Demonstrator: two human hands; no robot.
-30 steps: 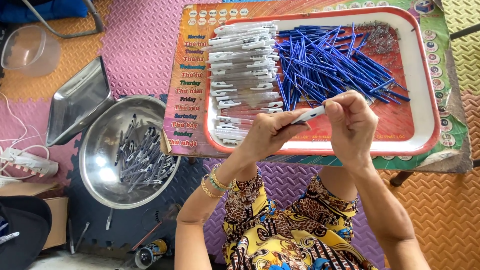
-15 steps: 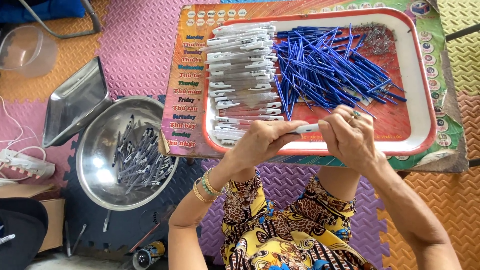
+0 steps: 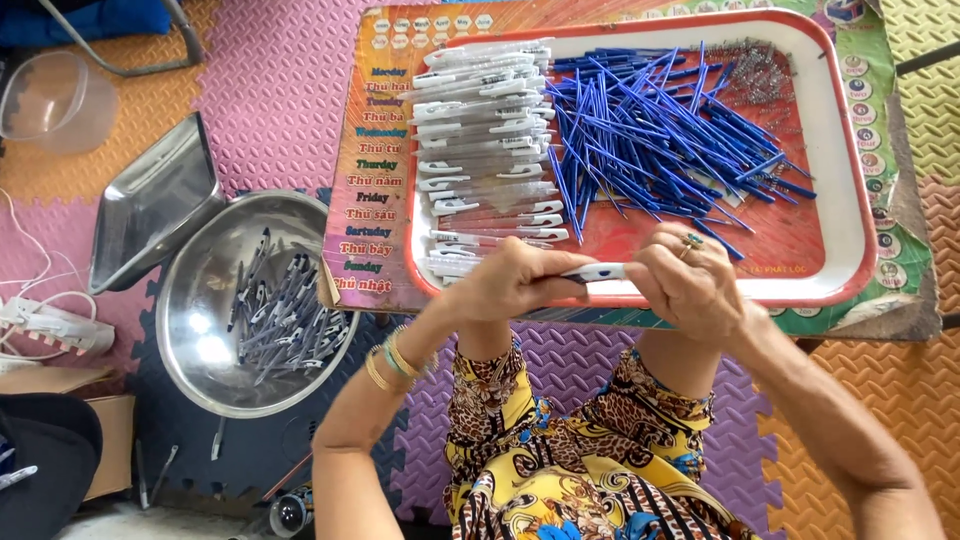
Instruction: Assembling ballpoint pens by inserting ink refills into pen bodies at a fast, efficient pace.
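Item 1: left hand (image 3: 510, 283), fingers curled tight round one end of a white pen barrel (image 3: 597, 271). Brass-colour and green bangles (image 3: 388, 360) on that wrist.

Item 2: right hand (image 3: 688, 285), pinching the other end of the same pen barrel; ring w/ green stone (image 3: 692, 241) on one finger. Both hands meet over the near rim of the tray, barrel lying approx. level between them, its middle only showing.

Item 3: tray (image 3: 850, 180), red inside, white rim, on a low tabletop (image 3: 365, 150) covered w/ a printed sheet of coloured words.

Item 4: stack of white pen barrels w/ clips (image 3: 490, 130), left half of tray, laid roughly parallel in rows.

Item 5: heap of blue ink refills (image 3: 660, 140), centre-right of tray, criss-crossed, touching the white stack along its edge.

Item 6: small metal springs (image 3: 760, 70), loose pile at far right corner of tray, behind the refills.

Item 7: round steel bowl (image 3: 200, 340) on the floor, left of tabletop, holding finished pens (image 3: 280, 310), dark and white, jumbled.

Item 8: steel scoop-shaped tray (image 3: 150, 200), tilted, resting against far rim of the bowl.

Item 9: clear plastic tub (image 3: 55, 100), far left, well apart from the bowl.

Item 10: foam floor mats (image 3: 270, 90), pink, orange, purple, interlocked under everything.
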